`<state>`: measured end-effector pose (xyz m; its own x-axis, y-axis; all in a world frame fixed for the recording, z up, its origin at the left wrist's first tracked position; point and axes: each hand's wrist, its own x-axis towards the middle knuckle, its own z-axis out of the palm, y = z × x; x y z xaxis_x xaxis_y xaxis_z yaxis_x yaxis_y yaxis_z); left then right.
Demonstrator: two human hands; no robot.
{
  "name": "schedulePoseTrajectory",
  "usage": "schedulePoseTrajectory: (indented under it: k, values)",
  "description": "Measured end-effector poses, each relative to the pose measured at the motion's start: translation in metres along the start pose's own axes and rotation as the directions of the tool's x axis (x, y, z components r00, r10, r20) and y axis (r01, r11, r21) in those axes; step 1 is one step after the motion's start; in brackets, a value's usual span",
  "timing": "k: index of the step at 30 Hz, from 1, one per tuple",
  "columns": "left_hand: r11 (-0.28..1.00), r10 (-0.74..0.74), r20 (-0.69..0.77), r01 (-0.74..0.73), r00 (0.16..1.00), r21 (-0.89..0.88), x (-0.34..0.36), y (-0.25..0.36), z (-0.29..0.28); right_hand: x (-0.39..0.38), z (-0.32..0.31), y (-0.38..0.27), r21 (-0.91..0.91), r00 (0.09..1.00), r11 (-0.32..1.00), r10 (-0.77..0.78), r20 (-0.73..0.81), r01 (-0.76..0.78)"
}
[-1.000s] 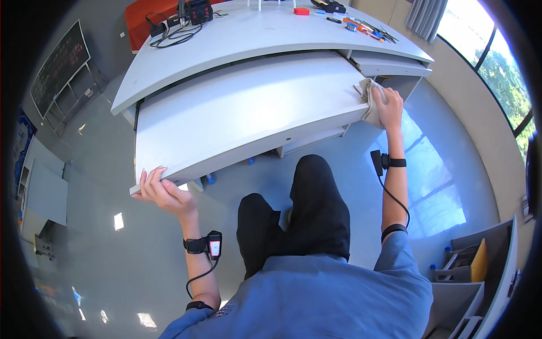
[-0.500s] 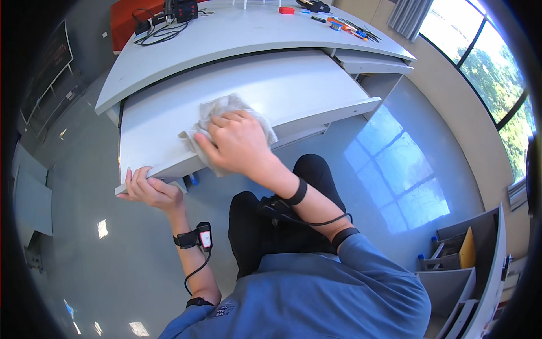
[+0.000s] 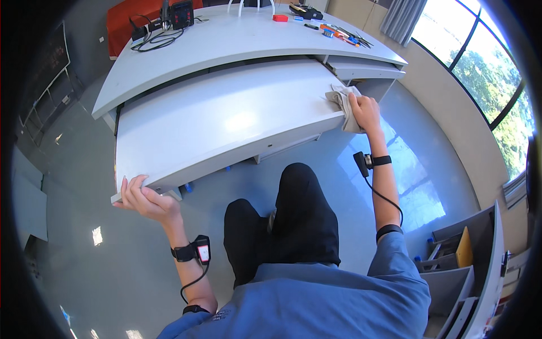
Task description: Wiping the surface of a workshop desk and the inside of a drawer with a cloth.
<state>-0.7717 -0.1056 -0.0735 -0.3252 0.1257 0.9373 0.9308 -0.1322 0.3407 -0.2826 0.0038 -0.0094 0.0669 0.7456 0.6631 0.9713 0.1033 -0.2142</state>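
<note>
Pale walls, a tall window (image 3: 491,68) and a glossy grey floor (image 3: 130,271) surround a curved white desk (image 3: 237,39), its pull-out tray (image 3: 214,107) extended towards the seated person. At the tray's front right corner, the right hand (image 3: 366,114) bunches a beige cloth (image 3: 345,104), pinching it between thumb and fingers, with the folds lying over the edge. The left hand (image 3: 145,199) has its fingers curled about the front left corner; how tightly they press, I cannot tell.

Writing shows in several spots. Small dark print sits on the left chest of the blue shirt (image 3: 322,299), too small to make out. On the left forearm, a strapped black sensor (image 3: 202,248) bears a white label with red, washed out by glare. Faint reddish marks on the blackboard (image 3: 48,56) are illegible.

Across the desktop are a black power unit (image 3: 182,15) with coiled cables, a red box (image 3: 280,18), a small spool (image 3: 328,33) and a cluster of hand tools (image 3: 354,38).
</note>
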Motion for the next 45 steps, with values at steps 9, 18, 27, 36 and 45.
schedulePoseTrajectory:
  k: [9,18,27,36,45]
  values:
    - [0.996,-0.072,-0.035,0.07,0.997,-0.05,0.002,0.011,-0.001,-0.046,0.02,-0.176,0.253,0.932,0.899,-0.361,-0.038,0.358]
    - [0.997,0.024,-0.086,-0.017,0.996,0.08,0.001,-0.001,0.001,-0.072,0.017,-0.274,0.39,0.883,0.794,-0.443,-0.156,0.467]
    - [0.986,0.081,-0.154,-0.057,0.985,0.154,0.005,-0.006,-0.013,0.0,-0.022,0.018,-0.179,0.975,0.979,0.13,0.18,-0.097]
    - [0.953,-0.092,0.176,0.035,0.98,0.3,0.011,0.005,-0.042,-0.014,-0.024,-0.032,0.063,0.953,0.973,-0.229,0.2,0.22]
    - [0.898,-0.346,0.486,0.133,0.803,0.42,0.017,0.022,-0.07,-0.055,-0.006,-0.275,0.415,0.749,0.88,-0.433,0.502,0.231]
